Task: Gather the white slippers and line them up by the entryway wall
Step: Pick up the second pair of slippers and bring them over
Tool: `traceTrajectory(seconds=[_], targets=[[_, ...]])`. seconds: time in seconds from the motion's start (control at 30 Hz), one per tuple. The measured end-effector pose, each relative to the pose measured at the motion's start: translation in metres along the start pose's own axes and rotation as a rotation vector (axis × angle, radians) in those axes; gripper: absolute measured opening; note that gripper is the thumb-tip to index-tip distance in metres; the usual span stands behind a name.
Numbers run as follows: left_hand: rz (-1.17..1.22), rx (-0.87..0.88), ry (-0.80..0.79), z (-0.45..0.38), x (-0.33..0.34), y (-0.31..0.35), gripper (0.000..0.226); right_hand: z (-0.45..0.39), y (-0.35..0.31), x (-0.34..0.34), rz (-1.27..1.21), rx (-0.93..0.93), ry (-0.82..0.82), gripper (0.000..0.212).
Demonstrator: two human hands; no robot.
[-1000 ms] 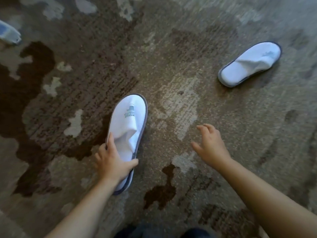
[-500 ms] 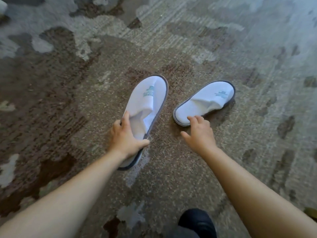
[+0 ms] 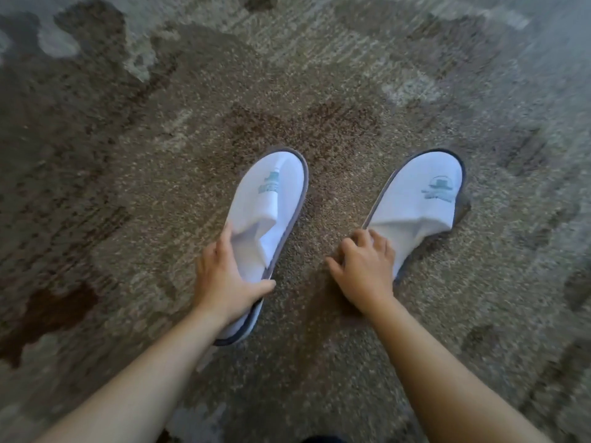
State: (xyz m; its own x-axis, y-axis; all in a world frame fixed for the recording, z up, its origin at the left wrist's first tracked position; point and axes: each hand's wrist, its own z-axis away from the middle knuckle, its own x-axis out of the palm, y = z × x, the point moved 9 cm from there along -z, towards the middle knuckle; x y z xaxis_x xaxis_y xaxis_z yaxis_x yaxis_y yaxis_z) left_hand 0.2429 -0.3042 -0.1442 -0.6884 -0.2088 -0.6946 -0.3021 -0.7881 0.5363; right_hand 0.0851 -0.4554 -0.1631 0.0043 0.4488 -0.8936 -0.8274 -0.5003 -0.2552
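Two white slippers with grey soles and a teal logo are in front of me on the carpet. My left hand (image 3: 228, 279) is shut on the heel half of the left slipper (image 3: 271, 199), thumb on its right edge, fingers on the left side. The right slipper (image 3: 422, 199) lies flat on the floor, toe pointing away. My right hand (image 3: 364, 266) lies over its heel end with fingers curled on the insole; its heel is hidden under the hand.
A patterned brown, grey and beige carpet (image 3: 160, 155) fills the whole view. A dark shape, perhaps my foot or clothing (image 3: 323, 439), shows at the bottom edge. No wall is in view.
The right hand has gone from hovering near the right slipper's heel to lying over it. Both slippers now sit closer and lower in view, roughly parallel. The left hand keeps its slipper.
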Motion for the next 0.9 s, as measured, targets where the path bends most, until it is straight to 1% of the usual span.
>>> traceTrajectory(seconds=[0.07, 0.1, 0.17, 0.2, 0.27, 0.33, 0.43, 0.53, 0.6, 0.67, 0.77, 0.9], targets=[[-0.005, 0.004, -0.016, 0.002, 0.009, 0.007, 0.111, 0.017, 0.027, -0.001, -0.064, 0.128, 0.067, 0.033], [-0.006, 0.011, -0.025, 0.003, 0.013, 0.010, 0.111, 0.024, 0.045, 0.000, -0.099, 0.233, 0.079, 0.039], [-0.016, 0.027, -0.043, 0.004, 0.021, 0.016, 0.110, 0.036, 0.073, 0.004, -0.175, 0.449, 0.080, 0.068], [-0.028, 0.032, -0.052, 0.005, 0.025, 0.018, 0.110, 0.039, 0.081, 0.006, -0.217, 0.527, 0.082, 0.082], [-0.050, 0.031, -0.071, 0.007, 0.032, 0.021, 0.110, 0.043, 0.086, 0.009, -0.281, 0.612, 0.079, 0.099], [-0.045, 0.036, -0.088, 0.010, 0.037, 0.023, 0.109, 0.043, 0.084, 0.011, -0.281, 0.628, 0.054, 0.103], [-0.026, 0.060, -0.099, 0.015, 0.037, 0.028, 0.109, 0.041, 0.083, 0.011, -0.287, 0.646, 0.032, 0.101], [-0.020, 0.096, -0.093, 0.017, 0.026, 0.034, 0.109, 0.050, 0.077, 0.011, -0.277, 0.678, -0.018, 0.101], [0.003, 0.118, -0.073, 0.023, 0.011, 0.036, 0.109, 0.061, 0.064, 0.006, -0.330, 0.678, -0.015, 0.099], [0.037, 0.131, -0.057, 0.034, -0.010, 0.034, 0.107, 0.077, 0.044, -0.010, -0.412, 0.644, 0.022, 0.094], [0.104, 0.120, -0.026, 0.066, -0.059, 0.029, 0.107, 0.111, -0.001, -0.049, -0.457, 0.563, 0.040, 0.085], [0.197, 0.017, 0.037, 0.137, -0.153, 0.017, 0.107, 0.173, -0.085, -0.121, -0.491, 0.416, 0.020, 0.081]])
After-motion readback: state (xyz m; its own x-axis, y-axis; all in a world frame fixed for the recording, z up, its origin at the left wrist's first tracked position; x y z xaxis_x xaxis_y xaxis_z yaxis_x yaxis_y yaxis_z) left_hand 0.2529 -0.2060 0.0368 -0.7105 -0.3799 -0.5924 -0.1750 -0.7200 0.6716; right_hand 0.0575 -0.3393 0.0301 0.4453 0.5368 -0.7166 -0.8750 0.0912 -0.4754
